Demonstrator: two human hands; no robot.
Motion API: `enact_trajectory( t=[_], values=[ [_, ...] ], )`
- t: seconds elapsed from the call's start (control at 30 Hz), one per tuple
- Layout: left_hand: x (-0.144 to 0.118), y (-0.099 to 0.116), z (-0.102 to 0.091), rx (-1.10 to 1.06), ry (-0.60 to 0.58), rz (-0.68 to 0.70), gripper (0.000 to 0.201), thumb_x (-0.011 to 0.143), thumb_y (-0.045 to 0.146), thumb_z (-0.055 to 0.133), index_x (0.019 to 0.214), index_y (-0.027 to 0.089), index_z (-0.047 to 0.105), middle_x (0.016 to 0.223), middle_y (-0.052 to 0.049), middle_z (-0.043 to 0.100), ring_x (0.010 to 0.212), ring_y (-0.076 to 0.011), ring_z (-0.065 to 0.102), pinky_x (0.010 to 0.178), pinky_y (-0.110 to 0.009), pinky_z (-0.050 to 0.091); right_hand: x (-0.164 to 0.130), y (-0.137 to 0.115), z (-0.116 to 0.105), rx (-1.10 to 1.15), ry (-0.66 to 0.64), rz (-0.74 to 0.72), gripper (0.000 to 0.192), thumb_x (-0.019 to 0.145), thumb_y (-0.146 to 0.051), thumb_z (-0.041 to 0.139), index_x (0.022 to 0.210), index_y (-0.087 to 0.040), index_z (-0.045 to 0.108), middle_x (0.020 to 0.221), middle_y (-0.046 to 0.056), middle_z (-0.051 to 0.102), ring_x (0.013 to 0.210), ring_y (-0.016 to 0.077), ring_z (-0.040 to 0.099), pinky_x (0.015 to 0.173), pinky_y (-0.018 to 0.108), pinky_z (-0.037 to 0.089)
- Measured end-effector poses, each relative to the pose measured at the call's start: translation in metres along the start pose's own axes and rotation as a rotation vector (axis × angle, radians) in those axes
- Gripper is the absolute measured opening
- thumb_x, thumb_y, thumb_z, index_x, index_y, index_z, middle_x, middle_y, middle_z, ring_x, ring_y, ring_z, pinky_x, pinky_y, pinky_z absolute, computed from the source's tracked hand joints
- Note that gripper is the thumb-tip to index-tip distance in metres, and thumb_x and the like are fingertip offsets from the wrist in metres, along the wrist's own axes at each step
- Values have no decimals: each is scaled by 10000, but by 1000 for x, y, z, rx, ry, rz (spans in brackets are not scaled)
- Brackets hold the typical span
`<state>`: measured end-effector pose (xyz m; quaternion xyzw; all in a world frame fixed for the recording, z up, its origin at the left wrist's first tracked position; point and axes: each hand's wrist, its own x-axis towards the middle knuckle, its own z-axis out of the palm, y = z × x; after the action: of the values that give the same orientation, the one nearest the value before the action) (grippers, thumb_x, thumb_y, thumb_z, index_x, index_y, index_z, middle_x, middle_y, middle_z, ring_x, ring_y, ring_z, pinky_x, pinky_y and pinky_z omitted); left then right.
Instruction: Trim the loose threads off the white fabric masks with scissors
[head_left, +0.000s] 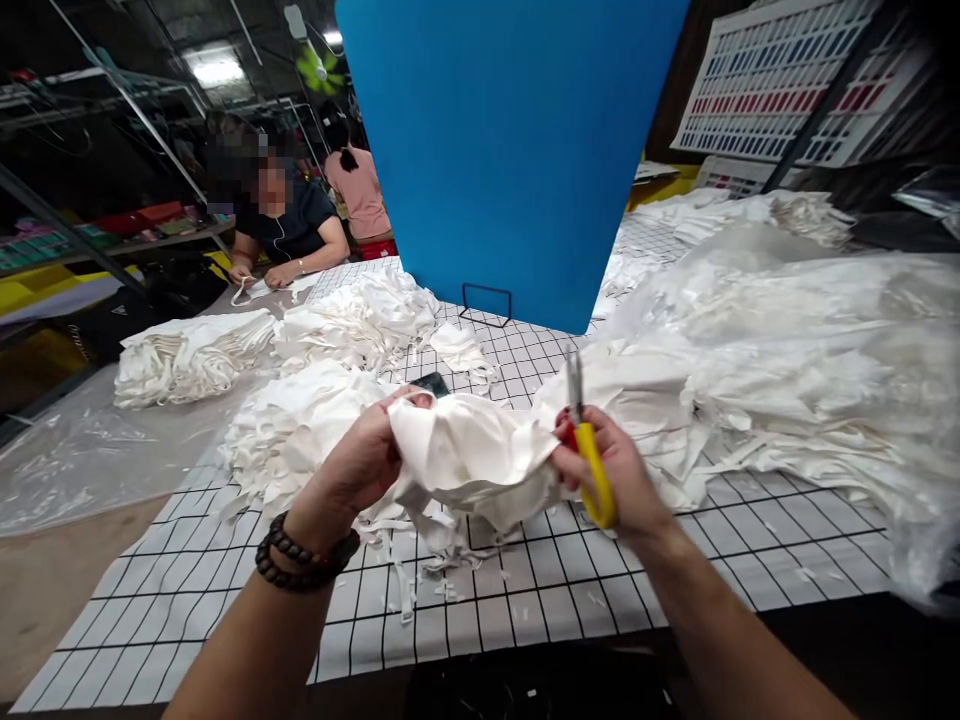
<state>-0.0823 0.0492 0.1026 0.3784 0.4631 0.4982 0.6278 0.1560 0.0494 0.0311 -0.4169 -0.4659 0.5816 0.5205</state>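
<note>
Head view is showing a counter (675,590) covered by a black-and-white grid sheet, with a tall blue board (510,150) standing at its far side. To the right, a big heap of white cloth (810,370) is spreading across the counter; smaller piles of white pieces (300,420) are lying to the left, and a neat stack (187,355) is sitting further left on clear plastic. No box or bin is showing; the cloth is lying loose.

Between the hands, one white cloth piece (465,450) is being held up just above the counter. The left hand (367,455) is gripping its left edge, fingers closed on the fabric. The right hand (615,470) is pinching the right edge while also holding yellow-handled snips (589,450), blades pointing up. Keeping the cloth taut between both hands would likely give a clean trim. Thin white offcuts (420,570) are lying below.

Across the counter, another person's hands (262,272) are resting near more cloth.
</note>
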Motion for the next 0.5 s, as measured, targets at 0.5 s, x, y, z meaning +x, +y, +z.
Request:
enact_trajectory(
  t=[0.5],
  values=[
    [20,-5,-15,571,-284,40,259,776,390,689,675,152,715,687,-66,666,667,-199,606,580,-261,515,-18,3,-76,-710,14,114,365,617,-410,794,816,-222,553,741,-20,659,628,158,596,542,255,464]
  ],
)
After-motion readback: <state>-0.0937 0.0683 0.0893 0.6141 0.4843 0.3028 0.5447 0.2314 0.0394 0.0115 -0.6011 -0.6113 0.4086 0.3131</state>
